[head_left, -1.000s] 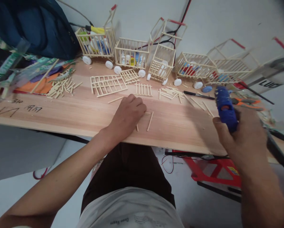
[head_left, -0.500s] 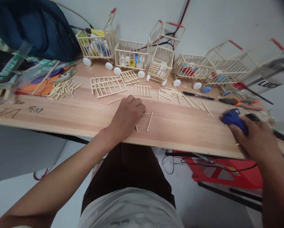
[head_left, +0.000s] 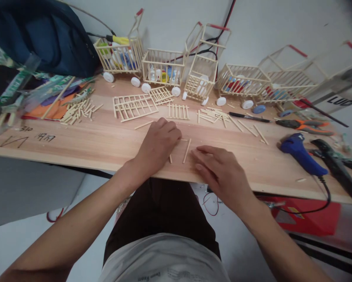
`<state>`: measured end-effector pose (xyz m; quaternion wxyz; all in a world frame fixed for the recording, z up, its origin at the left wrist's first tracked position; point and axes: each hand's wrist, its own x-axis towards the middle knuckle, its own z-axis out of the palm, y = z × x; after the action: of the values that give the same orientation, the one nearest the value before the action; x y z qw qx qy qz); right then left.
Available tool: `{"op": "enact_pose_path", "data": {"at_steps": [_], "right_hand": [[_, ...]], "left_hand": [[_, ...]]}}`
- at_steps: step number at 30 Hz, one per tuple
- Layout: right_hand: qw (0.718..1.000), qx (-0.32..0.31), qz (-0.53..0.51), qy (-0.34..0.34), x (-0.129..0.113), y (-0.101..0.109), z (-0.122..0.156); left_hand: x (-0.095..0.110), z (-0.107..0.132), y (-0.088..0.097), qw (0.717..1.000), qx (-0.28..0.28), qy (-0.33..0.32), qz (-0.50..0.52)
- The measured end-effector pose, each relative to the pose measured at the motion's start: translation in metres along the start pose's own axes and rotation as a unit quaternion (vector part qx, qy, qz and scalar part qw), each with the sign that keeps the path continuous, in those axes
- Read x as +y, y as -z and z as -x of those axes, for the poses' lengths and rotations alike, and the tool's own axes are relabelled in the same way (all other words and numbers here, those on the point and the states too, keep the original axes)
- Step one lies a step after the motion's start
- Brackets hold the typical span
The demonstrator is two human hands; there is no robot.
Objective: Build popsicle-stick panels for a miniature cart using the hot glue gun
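My left hand (head_left: 162, 143) rests on the table with its fingers curled together over a small frame of thin wooden sticks. A short cross stick (head_left: 184, 140) runs out from its fingertips and meets an upright wooden stick (head_left: 187, 151). The end of another stick (head_left: 170, 158) shows below the palm; the rest lies hidden under the hand. My right hand (head_left: 218, 166) is open, fingers stretched out and thumb apart, with its fingertips just right of the upright stick. A blue glue gun (head_left: 303, 154) lies on its side at the right, apart from both hands.
Behind the hands lie stick grids (head_left: 135, 107) and loose sticks (head_left: 213, 114). Several miniature stick shopping carts (head_left: 164, 68) line the wall. Pliers (head_left: 305, 126), a black pen (head_left: 249, 117) and a black-handled tool (head_left: 336, 166) lie right; a stick pile (head_left: 77, 111) and blue bag (head_left: 49, 37) stand left.
My right hand has let go of the glue gun and moved left to the stick frame. The glue gun now lies on the table. My left hand has stayed in place.
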<state>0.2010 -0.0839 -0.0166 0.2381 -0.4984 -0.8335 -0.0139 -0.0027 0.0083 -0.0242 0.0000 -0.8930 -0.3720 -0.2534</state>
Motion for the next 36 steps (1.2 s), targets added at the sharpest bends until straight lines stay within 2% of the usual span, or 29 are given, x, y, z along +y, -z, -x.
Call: {"op": "enact_pose_path", "data": {"at_steps": [4, 9, 24, 36], "right_hand": [[1.000, 0.002, -0.011, -0.006, -0.003, -0.014, -0.004], [1.000, -0.012, 0.002, 0.003, -0.003, -0.012, -0.009], [0.999, -0.008, -0.024, 0.039, -0.008, -0.015, -0.018], [0.999, -0.013, -0.032, 0.030, -0.009, -0.017, -0.018]], "left_hand": [[0.000, 0.000, 0.000, 1.000, -0.001, 0.001, -0.003], [-0.001, 0.001, -0.003, 1.000, 0.015, -0.009, 0.000], [-0.002, 0.000, -0.004, 1.000, 0.009, -0.013, -0.002], [-0.003, 0.001, -0.005, 1.000, 0.007, -0.015, -0.014]]}}
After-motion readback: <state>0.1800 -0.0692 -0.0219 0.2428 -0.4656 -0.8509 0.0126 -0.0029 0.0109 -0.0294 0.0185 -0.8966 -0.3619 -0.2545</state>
